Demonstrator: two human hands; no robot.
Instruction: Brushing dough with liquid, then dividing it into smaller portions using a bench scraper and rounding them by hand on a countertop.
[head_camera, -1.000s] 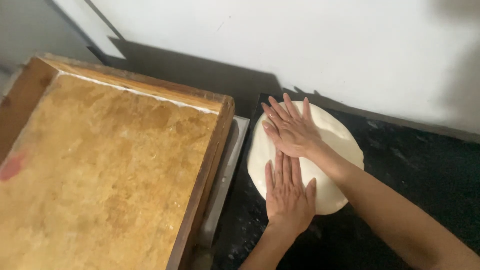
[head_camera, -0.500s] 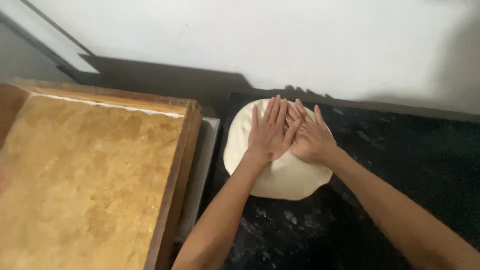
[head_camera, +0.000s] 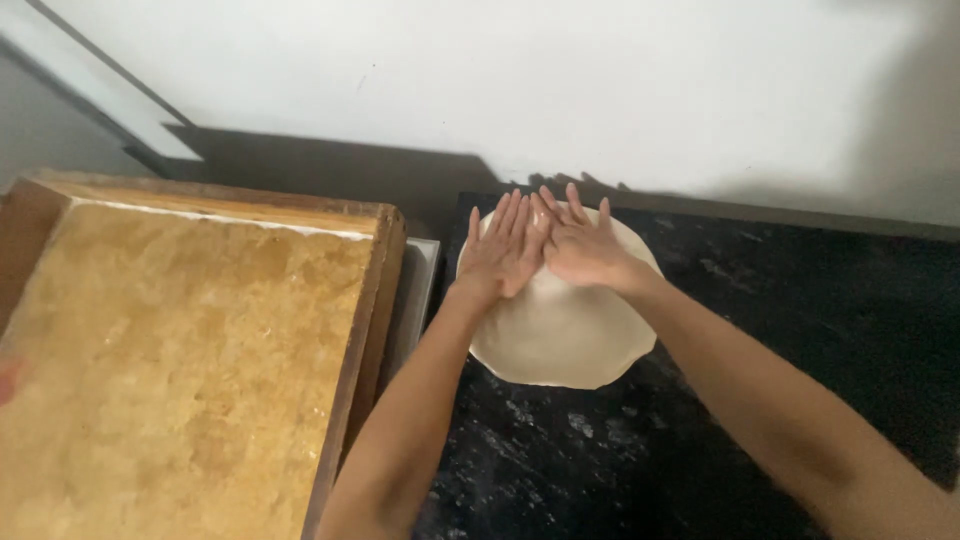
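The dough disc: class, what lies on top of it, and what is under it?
Both hands, left hand and right hand, press flat on the dough disc. It lies on the dark counter; its underside is hidden.

Place: I read this as a kitchen or bakery work area.
Evidence, counter: dark stone counter (head_camera: 800, 330) dusted with white flour patches.
Evidence, dough: flat round of pale dough (head_camera: 565, 335) lying on the counter.
Evidence, board: large wooden board (head_camera: 180, 370) with a raised rim, just beside the counter.
Evidence, wall: plain white wall (head_camera: 560, 80) directly behind.
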